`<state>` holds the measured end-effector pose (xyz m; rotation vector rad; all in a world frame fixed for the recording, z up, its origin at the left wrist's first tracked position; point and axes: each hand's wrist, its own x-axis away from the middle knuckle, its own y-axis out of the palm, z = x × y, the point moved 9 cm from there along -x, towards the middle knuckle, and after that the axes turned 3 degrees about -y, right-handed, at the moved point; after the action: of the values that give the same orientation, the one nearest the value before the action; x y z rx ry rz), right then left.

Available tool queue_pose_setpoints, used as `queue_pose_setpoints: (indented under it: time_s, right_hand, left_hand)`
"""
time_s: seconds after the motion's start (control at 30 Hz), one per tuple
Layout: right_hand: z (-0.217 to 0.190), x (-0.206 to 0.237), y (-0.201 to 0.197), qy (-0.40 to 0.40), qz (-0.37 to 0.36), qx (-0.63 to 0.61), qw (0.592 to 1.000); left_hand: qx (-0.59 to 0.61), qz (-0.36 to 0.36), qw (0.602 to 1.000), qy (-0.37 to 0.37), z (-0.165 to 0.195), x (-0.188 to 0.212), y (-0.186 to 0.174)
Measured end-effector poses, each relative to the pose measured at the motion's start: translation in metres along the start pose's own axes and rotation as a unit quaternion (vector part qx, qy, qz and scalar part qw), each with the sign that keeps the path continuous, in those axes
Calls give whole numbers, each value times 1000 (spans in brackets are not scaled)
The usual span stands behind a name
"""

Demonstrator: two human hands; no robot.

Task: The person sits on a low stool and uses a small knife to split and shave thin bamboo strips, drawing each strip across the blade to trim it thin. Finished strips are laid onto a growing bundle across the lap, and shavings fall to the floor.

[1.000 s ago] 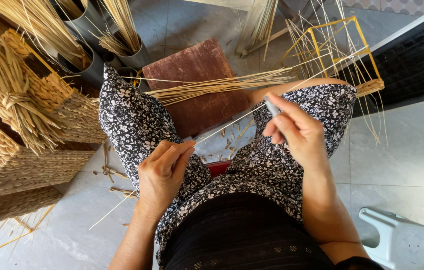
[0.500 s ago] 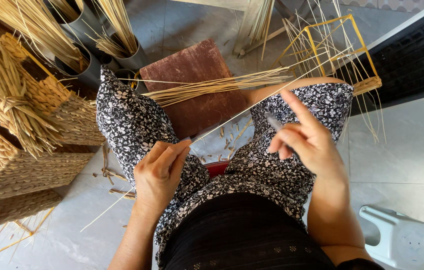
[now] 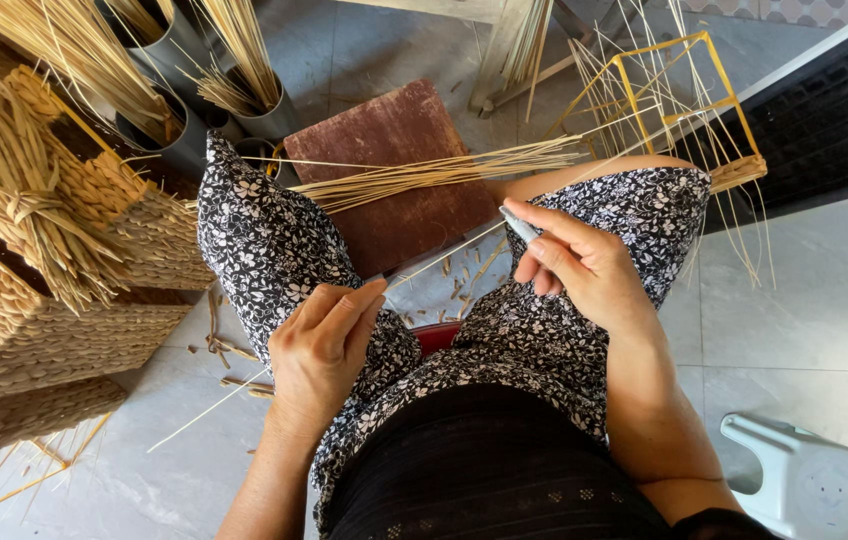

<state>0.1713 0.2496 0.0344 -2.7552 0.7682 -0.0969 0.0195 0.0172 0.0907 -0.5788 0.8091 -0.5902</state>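
Observation:
My left hand (image 3: pixel 322 345) rests on my left thigh and pinches a long thin pale reed strand (image 3: pixel 444 252) that runs up and right across my lap. My right hand (image 3: pixel 579 262) is closed around a small grey-handled blade (image 3: pixel 518 222), its tip close to the strand above my right thigh. A bundle of thin reed sticks (image 3: pixel 434 172) lies across my knees and over a brown wooden board (image 3: pixel 394 150) on the floor. Short cut-off bits (image 3: pixel 454 275) lie between my legs.
Woven straw baskets (image 3: pixel 34 330) and a tied straw sheaf (image 3: pixel 29 210) stand at the left. Dark tubes (image 3: pixel 179 60) hold more reeds at the top. A yellow wire frame (image 3: pixel 679 100) with loose reeds is at top right, a pale plastic stool (image 3: pixel 804 485) at bottom right.
My right hand has slid down and to the right along the strand with the blade. The left hand has stayed on my thigh, still pinching the strand.

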Motion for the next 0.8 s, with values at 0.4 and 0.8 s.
queue_pose_setpoints:
  time_s: [0.4,0.8]
  right_hand:
    - [-8,30,-85,-168,269,-185,930]
    - [18,7,69,-25,-63,-146,987]
  left_hand:
    - [43,-5,996,-73,-15,0,2]
    - [61,-37,996,-54,-7,4,15]
